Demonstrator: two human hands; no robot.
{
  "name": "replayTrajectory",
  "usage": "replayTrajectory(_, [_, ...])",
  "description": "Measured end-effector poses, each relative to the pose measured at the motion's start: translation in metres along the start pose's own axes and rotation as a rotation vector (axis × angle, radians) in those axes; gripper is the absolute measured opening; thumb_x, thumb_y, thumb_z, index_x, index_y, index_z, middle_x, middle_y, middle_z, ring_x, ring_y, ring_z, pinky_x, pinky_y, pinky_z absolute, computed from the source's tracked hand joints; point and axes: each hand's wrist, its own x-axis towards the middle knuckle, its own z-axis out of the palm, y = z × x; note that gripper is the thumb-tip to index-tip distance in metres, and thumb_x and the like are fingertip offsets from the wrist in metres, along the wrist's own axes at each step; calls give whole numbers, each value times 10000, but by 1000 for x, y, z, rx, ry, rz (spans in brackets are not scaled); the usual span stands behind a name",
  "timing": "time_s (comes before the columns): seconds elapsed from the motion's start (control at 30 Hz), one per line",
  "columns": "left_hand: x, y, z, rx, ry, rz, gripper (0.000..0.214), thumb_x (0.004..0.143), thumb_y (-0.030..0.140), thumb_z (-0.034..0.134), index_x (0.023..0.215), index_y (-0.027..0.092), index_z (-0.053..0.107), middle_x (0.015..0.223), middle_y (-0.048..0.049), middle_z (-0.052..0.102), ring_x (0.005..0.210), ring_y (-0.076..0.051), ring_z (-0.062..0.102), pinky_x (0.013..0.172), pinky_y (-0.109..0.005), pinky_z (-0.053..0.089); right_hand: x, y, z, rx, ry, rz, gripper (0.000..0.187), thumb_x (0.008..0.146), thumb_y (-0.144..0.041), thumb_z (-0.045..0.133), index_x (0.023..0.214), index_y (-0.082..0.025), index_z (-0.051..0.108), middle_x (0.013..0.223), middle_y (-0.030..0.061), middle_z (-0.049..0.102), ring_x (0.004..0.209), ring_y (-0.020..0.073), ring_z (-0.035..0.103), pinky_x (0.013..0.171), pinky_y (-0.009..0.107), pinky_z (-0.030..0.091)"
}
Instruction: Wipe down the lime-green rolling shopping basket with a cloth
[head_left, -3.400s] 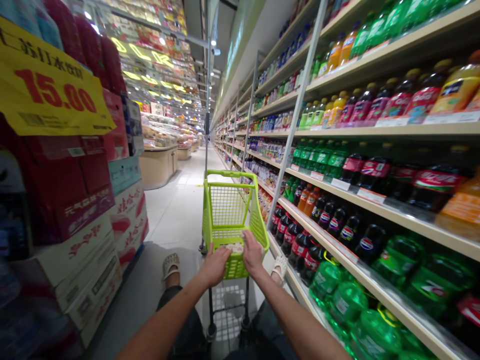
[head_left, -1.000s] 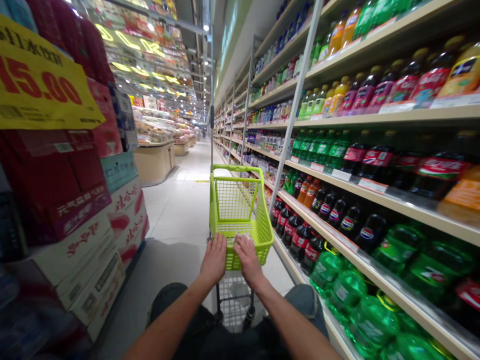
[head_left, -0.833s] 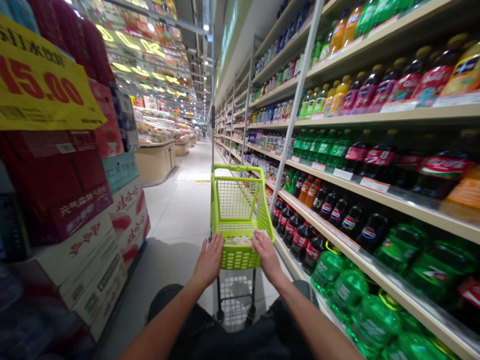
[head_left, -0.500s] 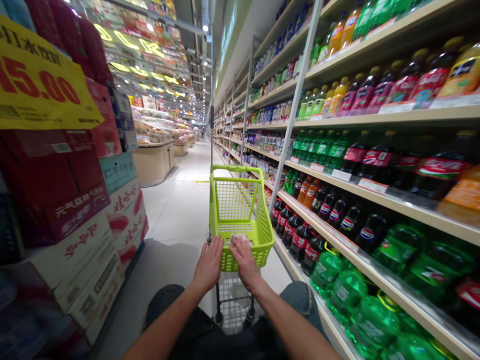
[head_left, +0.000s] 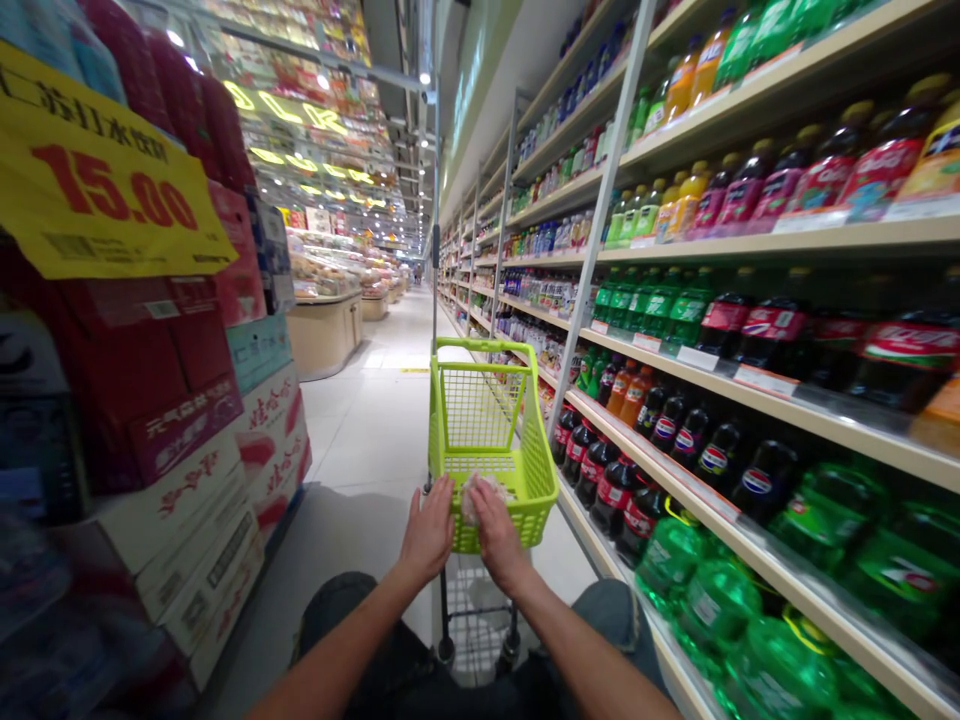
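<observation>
A lime-green shopping cart basket (head_left: 541, 490) stands before my knees on a dark wheeled frame. My left hand (head_left: 427, 532) is closed over the near left corner of its rim, fingers straight and close together, thumb out of sight. My right hand (head_left: 496, 530) presses a crumpled pale cloth (head_left: 471, 500) against the near rim, right beside the left hand. Part of the cloth is covered by the fingers. Inside the basket, the grid floor and the far flap (head_left: 480, 410) show.
Shelves of soft drink bottles (head_left: 697, 440) run along the right, close to the cart. Stacked drink cartons (head_left: 187, 500) with a yellow price sign (head_left: 112, 180) rise on the left. A tiled aisle (head_left: 375, 420) leads away past display counters (head_left: 322, 335).
The whole view has shifted slightly, with cart, shelves and cartons appearing farther right and a little lower. My right hand and the cloth have moved slightly left along the rim, closer to my left hand.
</observation>
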Motion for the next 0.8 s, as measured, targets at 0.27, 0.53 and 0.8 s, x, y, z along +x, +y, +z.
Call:
replayTrajectory(0.27, [42, 60, -2, -134, -305, 162, 263, 831, 310, 395, 989, 197, 571, 954, -55, 619, 892, -189, 554, 787, -310, 429, -21, 39, -43, -60, 50, 211, 802, 607, -21, 401, 1367, -119, 166, 1361, 138, 327, 1279, 253, 269, 1009, 460, 325])
replayTrajectory(0.53, [20, -25, -26, 107, -190, 431, 267, 857, 195, 386, 1094, 182, 510, 1113, -72, 565, 1052, -185, 479, 902, -339, 398, -25, 54, -57, -139, -104, 123, 585, 576, -50, 375, 1118, -187, 544, 1058, 82, 584, 1024, 226, 504, 948, 460, 374])
replayTrajectory(0.8, [26, 14, 12, 0, -64, 467, 269, 852, 163, 391, 1094, 184, 505, 1079, -64, 579, 1022, -168, 498, 884, -329, 418, -13, 29, -56, -73, 34, 297, 261, 686, -137, 391, 866, -188, 573, 848, 62, 598, 865, 210, 540, 945, 475, 335])
